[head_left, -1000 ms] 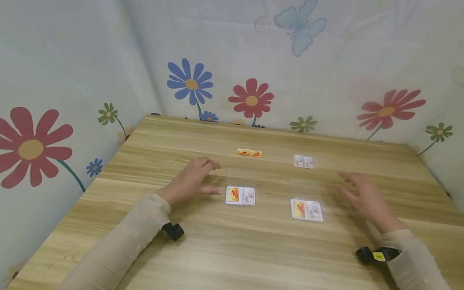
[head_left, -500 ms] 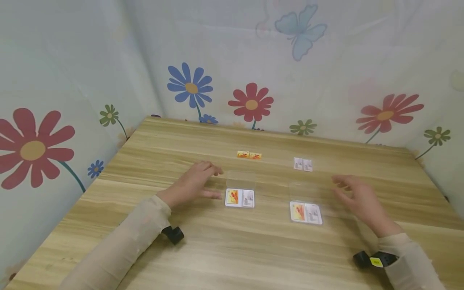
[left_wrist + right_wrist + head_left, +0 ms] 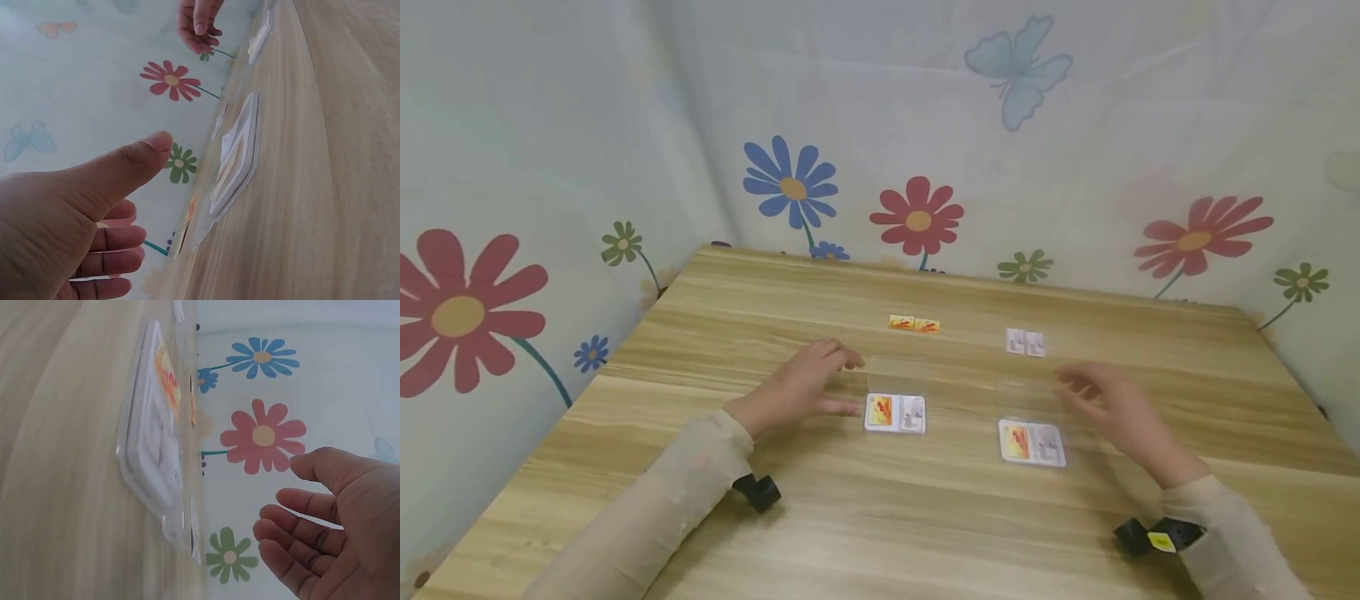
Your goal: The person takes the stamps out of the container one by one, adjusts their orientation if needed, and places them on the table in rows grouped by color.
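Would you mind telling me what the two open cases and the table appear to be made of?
Left case and right case: apparently clear glossy plastic, since wood grain shows through their raised lids; white printed inserts sit inside, paper or plastic unclear. Table: pale wood or wood-look laminate, judging by its streaked grain and matte sheen.

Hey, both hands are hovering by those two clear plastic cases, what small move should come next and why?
Probably lower the right hand onto the open lid of the right clear plastic case: its relaxed fingers hang just beside that lid, holding nothing, while the left hand is already beside the left clear case.
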